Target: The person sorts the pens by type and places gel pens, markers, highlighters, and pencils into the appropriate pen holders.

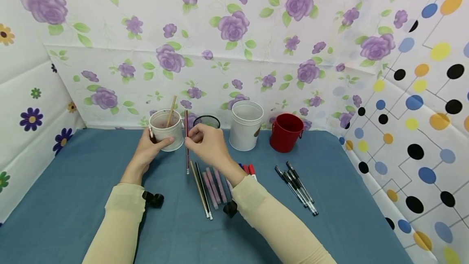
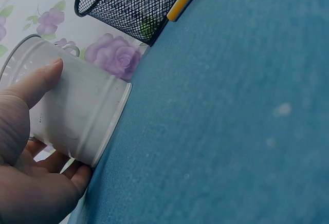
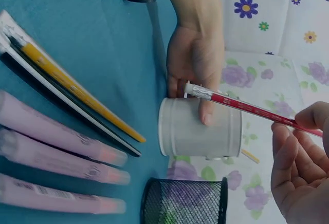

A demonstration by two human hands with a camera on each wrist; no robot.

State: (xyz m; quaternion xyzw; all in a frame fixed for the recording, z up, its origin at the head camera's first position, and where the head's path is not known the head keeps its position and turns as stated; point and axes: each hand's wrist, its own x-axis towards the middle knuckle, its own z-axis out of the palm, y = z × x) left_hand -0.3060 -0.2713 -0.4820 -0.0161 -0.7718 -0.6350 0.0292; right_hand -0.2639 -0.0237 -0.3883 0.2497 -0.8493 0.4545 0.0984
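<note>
Two hands at work. Left hand [image 1: 148, 150] fingers wrap the white cup [image 1: 166, 130]. Right hand [image 1: 207, 144] fingertips pinch a red pencil [image 1: 187, 141] upright, just beside the cup.

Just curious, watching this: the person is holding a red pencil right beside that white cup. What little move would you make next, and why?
Probably lift the red pencil over the rim and drop it into the white cup. The right hand pinches it upright just beside the cup, the left hand steadies the cup, and one pencil already stands inside.
</note>
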